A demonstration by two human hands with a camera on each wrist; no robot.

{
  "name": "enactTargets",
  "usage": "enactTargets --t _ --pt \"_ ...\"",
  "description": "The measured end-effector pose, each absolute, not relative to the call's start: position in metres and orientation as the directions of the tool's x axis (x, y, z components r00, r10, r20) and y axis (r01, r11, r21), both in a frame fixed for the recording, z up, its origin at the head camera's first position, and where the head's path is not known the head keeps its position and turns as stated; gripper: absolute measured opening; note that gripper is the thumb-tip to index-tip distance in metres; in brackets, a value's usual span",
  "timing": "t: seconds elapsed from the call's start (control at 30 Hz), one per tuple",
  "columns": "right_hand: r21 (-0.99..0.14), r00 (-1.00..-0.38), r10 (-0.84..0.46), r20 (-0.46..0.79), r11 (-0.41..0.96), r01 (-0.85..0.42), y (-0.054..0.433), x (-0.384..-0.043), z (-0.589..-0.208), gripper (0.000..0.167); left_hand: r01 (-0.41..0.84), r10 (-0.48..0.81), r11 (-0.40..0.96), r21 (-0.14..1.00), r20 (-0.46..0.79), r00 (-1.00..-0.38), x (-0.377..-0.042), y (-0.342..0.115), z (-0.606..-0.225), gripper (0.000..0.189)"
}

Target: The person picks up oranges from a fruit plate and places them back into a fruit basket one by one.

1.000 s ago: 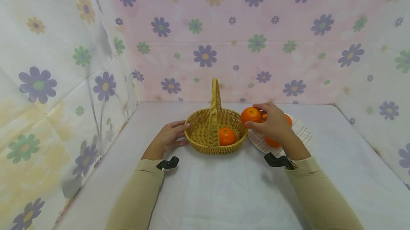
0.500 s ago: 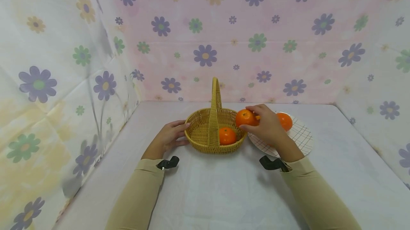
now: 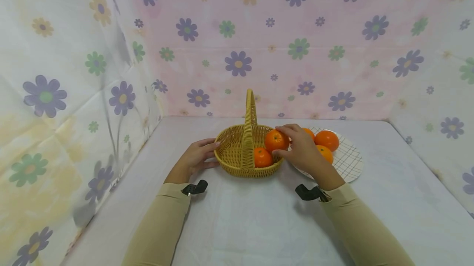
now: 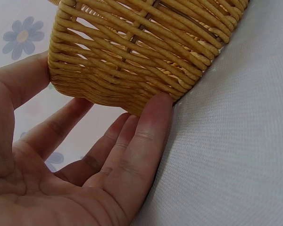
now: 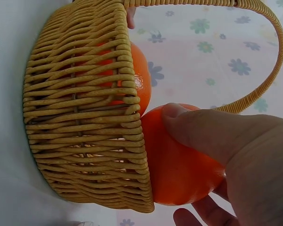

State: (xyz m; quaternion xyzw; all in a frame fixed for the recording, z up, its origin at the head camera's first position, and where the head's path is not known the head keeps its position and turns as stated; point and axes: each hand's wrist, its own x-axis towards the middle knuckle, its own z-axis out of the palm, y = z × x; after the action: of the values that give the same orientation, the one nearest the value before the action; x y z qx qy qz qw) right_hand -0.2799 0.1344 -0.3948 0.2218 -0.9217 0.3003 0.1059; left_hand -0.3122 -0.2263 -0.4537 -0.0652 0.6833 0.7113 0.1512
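Note:
A yellow wicker basket with a tall arched handle stands on the table. My left hand rests its fingertips against the basket's left side; in the left wrist view those fingers are spread and lightly bent on the weave. An orange lies inside the basket's right half. Over the right rim, my right hand grips a second orange between thumb and fingers. The right wrist view shows this held orange at the rim, close to the one inside.
Right of the basket, a white plate with a grid pattern bears more oranges, partly hidden by my right hand. A white cloth covers the table. Flower-print fabric stands behind and at both sides.
My right hand has carried its orange leftward from beside the plate to over the basket's right rim, uncovering more oranges on the plate. The left hand stays at the basket.

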Motion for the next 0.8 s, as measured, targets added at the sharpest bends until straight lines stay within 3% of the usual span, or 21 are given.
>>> enactTargets --t 0.8 --pt "-0.531 -0.896 -0.37 0.246 0.722 -0.444 0.1284 -0.2791 -0.3996 0.075 -0.297 0.122 -0.025 0.954 -0.292 -0.949 -0.3121 -0.2253 -0.4527 0.059"
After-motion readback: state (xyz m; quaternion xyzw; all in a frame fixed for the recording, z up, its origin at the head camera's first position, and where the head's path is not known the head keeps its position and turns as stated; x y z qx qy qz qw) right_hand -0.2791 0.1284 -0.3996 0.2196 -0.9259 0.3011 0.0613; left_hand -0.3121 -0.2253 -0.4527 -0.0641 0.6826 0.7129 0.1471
